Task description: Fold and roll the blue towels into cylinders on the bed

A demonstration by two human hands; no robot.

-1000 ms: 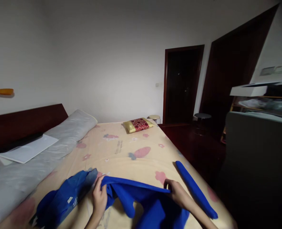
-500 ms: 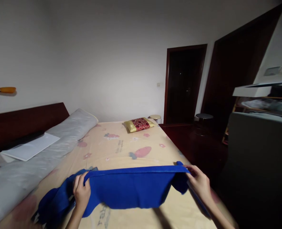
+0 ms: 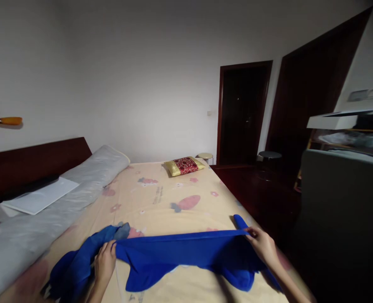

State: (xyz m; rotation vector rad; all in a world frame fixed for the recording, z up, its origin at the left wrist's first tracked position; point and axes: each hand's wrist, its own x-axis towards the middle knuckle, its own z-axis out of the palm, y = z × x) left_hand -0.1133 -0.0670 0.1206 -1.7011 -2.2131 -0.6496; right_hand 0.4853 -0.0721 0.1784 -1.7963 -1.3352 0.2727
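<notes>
Blue cloth (image 3: pixel 180 250), its upper edge drawn straight, hangs over the near part of the bed (image 3: pixel 164 223). Crumpled blue fabric (image 3: pixel 79 263) lies at the bed's near left, a gold-and-red cushion (image 3: pixel 186 165) at its far end, and a partly hidden blue roll (image 3: pixel 239 221) near its right edge. Left hand (image 3: pixel 105 261) and right hand (image 3: pixel 263 244), over the bed: fingers closed on opposite ends of the cloth.
</notes>
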